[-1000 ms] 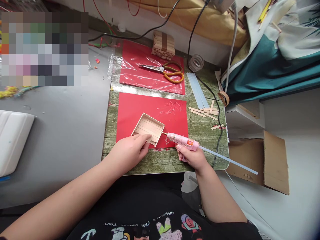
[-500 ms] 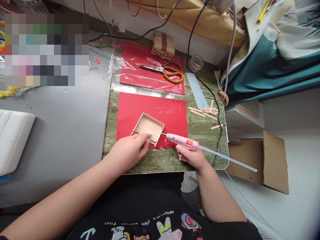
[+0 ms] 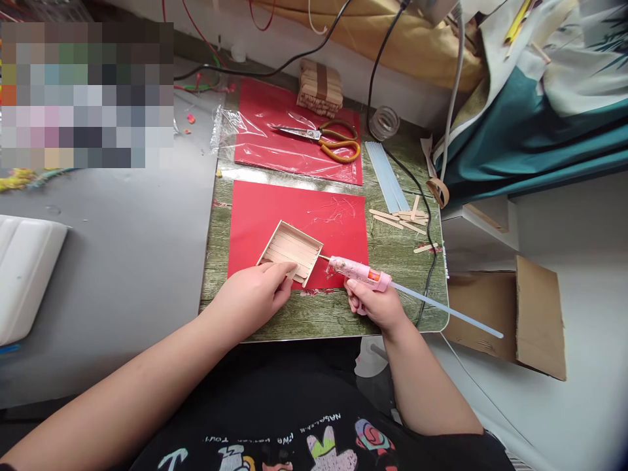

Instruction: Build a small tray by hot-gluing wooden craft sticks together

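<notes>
A shallow box of wooden craft sticks [image 3: 293, 246] rests tilted on a red sheet [image 3: 260, 203]. My left hand [image 3: 258, 288] is closed on its near left side, thumb and fingers pinching the edge. In my right hand [image 3: 375, 304] is a pink hot glue gun [image 3: 360, 272], gripped by its handle. The metal nozzle points at the box's right edge; I cannot tell whether it touches. A long translucent glue stick [image 3: 451, 312] sticks out of the gun's back end. Thin glue strings lie on the sheet's upper right.
Scissors [image 3: 324, 139] lie on wrapped red sheets [image 3: 275, 104], below a bundle of craft sticks [image 3: 320, 86]. Spare glue sticks [image 3: 386, 178], loose craft sticks [image 3: 412, 216] and a glass jar [image 3: 384, 123] are on the right. A black cable [image 3: 428, 261] runs down there. A cardboard box [image 3: 540, 317] stands beyond the edge.
The glue gun has shifted very slightly, its nozzle moving a little up and right along the box's right edge. My left hand and the box have stayed in place.
</notes>
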Demonstrator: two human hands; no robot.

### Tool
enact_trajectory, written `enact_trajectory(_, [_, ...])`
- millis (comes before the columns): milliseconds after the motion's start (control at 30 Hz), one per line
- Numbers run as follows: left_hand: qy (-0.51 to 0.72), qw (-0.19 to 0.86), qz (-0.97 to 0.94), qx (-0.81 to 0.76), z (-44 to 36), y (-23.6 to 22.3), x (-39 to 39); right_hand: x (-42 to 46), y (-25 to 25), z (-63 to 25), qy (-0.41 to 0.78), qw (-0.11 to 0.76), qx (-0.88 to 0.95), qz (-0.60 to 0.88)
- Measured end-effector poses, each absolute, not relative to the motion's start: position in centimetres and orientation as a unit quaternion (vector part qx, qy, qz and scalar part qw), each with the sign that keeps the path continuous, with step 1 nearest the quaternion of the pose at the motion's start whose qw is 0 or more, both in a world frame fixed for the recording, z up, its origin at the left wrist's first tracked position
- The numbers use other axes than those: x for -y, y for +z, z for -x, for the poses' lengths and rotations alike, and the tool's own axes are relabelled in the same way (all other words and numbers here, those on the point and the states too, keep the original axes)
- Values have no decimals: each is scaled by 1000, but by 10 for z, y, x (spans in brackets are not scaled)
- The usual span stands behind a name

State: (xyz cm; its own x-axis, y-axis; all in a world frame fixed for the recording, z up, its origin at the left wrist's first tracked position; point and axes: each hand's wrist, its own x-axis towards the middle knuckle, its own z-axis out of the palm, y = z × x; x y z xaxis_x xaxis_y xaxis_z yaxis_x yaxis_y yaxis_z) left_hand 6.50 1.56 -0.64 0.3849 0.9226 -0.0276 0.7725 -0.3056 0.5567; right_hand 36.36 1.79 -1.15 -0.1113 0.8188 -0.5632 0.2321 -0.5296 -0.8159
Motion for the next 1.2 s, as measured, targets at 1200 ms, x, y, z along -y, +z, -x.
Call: enact_trajectory(1200, [163, 247, -793, -533, -64, -7, -15, -18, 0, -366, 614, 193, 500, 579])
